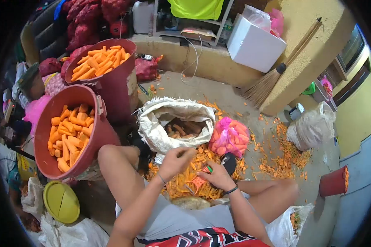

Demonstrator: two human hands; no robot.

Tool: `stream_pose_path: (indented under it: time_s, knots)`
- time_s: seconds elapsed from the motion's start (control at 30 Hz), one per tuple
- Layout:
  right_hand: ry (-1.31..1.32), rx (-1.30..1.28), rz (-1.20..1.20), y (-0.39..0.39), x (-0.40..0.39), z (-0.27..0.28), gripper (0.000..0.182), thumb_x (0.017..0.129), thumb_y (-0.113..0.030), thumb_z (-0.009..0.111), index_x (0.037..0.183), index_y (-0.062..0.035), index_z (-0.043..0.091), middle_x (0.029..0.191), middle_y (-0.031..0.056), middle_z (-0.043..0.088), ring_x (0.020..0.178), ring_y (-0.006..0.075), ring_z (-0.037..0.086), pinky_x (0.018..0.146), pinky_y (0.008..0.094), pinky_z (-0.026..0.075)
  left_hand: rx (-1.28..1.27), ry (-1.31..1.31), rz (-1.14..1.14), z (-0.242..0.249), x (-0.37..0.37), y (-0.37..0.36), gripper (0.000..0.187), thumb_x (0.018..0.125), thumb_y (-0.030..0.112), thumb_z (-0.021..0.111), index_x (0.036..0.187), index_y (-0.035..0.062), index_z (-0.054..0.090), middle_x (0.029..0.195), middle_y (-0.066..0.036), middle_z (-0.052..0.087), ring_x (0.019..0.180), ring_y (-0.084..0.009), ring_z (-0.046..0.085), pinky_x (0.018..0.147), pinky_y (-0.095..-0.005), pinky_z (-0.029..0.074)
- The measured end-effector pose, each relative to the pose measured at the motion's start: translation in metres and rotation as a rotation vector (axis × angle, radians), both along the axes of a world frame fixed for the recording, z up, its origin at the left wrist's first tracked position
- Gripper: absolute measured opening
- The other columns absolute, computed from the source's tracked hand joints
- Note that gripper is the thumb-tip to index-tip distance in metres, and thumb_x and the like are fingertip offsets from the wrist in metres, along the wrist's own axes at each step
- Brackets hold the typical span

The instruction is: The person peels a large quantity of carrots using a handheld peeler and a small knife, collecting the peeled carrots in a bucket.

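Your right hand (218, 178) is closed around an orange peeler (198, 181), its blade end angled toward the near left. Your left hand (176, 162) sits just left of it, fingers curled in toward the thumb — whether anything is pinched there, you cannot tell from this view. Below both hands lies a heap of peelings (175, 186). Just beyond, the white sack (152, 129) stands open with rough, darker carrots (180, 130) inside; a pink bag (230, 138) rests to its right. On the left, the near tub (105, 135) and far tub (116, 94) hold smooth, bright carrots.

Peeling looks like the step in hand, seemingly between carrots; a fresh stroke calls for a carrot held steady in your left hand, fingers clear of the blade. The sack's depths are shadowed, the dark round thing (228, 164) behind your right hand is partly covered — hard to name — and the near-right bag (288, 224) is partly hidden.
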State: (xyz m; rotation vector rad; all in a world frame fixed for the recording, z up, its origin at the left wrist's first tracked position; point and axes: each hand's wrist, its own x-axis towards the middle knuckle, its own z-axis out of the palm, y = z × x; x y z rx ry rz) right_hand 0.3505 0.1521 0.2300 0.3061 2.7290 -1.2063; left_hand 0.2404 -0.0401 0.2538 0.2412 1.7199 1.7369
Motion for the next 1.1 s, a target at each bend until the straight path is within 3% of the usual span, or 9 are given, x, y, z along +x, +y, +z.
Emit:
stream_pose_path:
  time_s: [0.03, 0.13, 0.43, 0.6, 0.73, 0.77, 0.87, 1.0, 1.1]
  knots:
    - [0.04, -0.011, -0.031, 0.004, 0.005, 0.005, 0.052, 0.077, -0.042, 0.08, 0.107, -0.003, 0.063, 0.087, 0.0197, 0.067, 0.082, 0.0349, 0.067, 0.073, 0.0401, 0.052, 0.128, 0.045, 0.044, -0.02, -0.005, 0.001, 0.032, 0.101, 0.027, 0.056, 0.116, 0.0018, 0.066, 0.092, -0.001, 0.067, 0.075, -0.012, 0.064, 0.065, -0.0244, 0.051]
    - [0.096, -0.012, -0.097, 0.012, 0.018, 0.018, 0.056, 0.075, -0.039, 0.084, 0.112, -0.0053, 0.059, 0.093, 0.0145, 0.067, 0.085, 0.0285, 0.067, 0.077, 0.0375, 0.052, 0.3, -0.324, 0.18, -0.047, 0.001, 0.005, 0.035, 0.1, 0.025, 0.057, 0.122, -0.0008, 0.063, 0.108, -0.005, 0.066, 0.092, -0.01, 0.061, 0.078, -0.0253, 0.05]
    - [0.327, 0.07, 0.067, 0.058, -0.035, 0.098, 0.054, 0.071, -0.032, 0.087, 0.109, -0.0066, 0.059, 0.091, 0.0118, 0.066, 0.085, 0.0272, 0.067, 0.075, 0.0364, 0.052, 0.47, -0.471, 0.102, -0.02, -0.002, 0.048, 0.028, 0.103, 0.024, 0.051, 0.126, 0.0077, 0.055, 0.108, -0.004, 0.061, 0.086, -0.0109, 0.063, 0.064, -0.0262, 0.055]
    - [0.444, 0.002, 0.072, 0.056, -0.07, 0.067, 0.057, 0.069, -0.032, 0.089, 0.109, -0.0048, 0.059, 0.093, 0.0103, 0.067, 0.082, 0.0216, 0.067, 0.074, 0.0337, 0.053, 0.551, -0.547, 0.078, -0.016, -0.024, 0.066, 0.028, 0.103, 0.023, 0.052, 0.123, 0.0046, 0.055, 0.107, -0.005, 0.064, 0.087, -0.0108, 0.065, 0.065, -0.0242, 0.056]
    - [0.365, 0.07, -0.085, 0.078, -0.086, 0.056, 0.057, 0.068, -0.035, 0.089, 0.108, -0.0048, 0.061, 0.092, 0.0106, 0.067, 0.083, 0.0228, 0.068, 0.074, 0.0339, 0.054, 0.355, -0.532, -0.089, -0.02, -0.031, 0.059, 0.033, 0.104, 0.026, 0.047, 0.129, 0.0038, 0.052, 0.114, -0.008, 0.061, 0.089, -0.0146, 0.063, 0.076, -0.0287, 0.056]
    - [0.497, 0.18, -0.116, 0.097, -0.093, 0.046, 0.057, 0.068, -0.035, 0.089, 0.108, -0.0051, 0.062, 0.091, 0.011, 0.067, 0.083, 0.0218, 0.067, 0.076, 0.0346, 0.053, 0.271, -0.526, -0.095, -0.015, -0.032, 0.06, 0.033, 0.104, 0.027, 0.047, 0.128, 0.0042, 0.053, 0.109, -0.007, 0.061, 0.087, -0.0143, 0.062, 0.076, -0.0298, 0.057]
    - [0.519, 0.241, -0.286, 0.113, -0.092, 0.041, 0.059, 0.066, -0.037, 0.089, 0.108, -0.0045, 0.062, 0.092, 0.0119, 0.068, 0.085, 0.0225, 0.067, 0.078, 0.0351, 0.053, 0.31, -0.58, -0.062, -0.017, -0.042, 0.057, 0.035, 0.104, 0.027, 0.047, 0.129, 0.0036, 0.053, 0.105, -0.007, 0.062, 0.087, -0.014, 0.062, 0.076, -0.0293, 0.057]
    - [0.52, 0.14, 0.05, 0.055, -0.076, 0.033, 0.058, 0.065, -0.039, 0.089, 0.104, -0.0038, 0.063, 0.091, 0.0115, 0.068, 0.081, 0.0238, 0.068, 0.074, 0.0329, 0.054, 0.296, -0.668, 0.04, -0.027, -0.049, 0.07, 0.037, 0.104, 0.027, 0.047, 0.128, 0.0, 0.054, 0.112, -0.009, 0.063, 0.098, -0.0137, 0.063, 0.08, -0.0268, 0.056]
    - [0.434, 0.146, -0.245, 0.083, -0.069, 0.017, 0.054, 0.066, -0.036, 0.09, 0.103, -0.0067, 0.064, 0.089, 0.0112, 0.068, 0.078, 0.0243, 0.068, 0.07, 0.0331, 0.054, 0.225, -0.646, -0.072, -0.033, -0.041, 0.059, 0.037, 0.104, 0.027, 0.047, 0.128, 0.0, 0.054, 0.111, -0.009, 0.065, 0.095, -0.0137, 0.065, 0.08, -0.0268, 0.056]
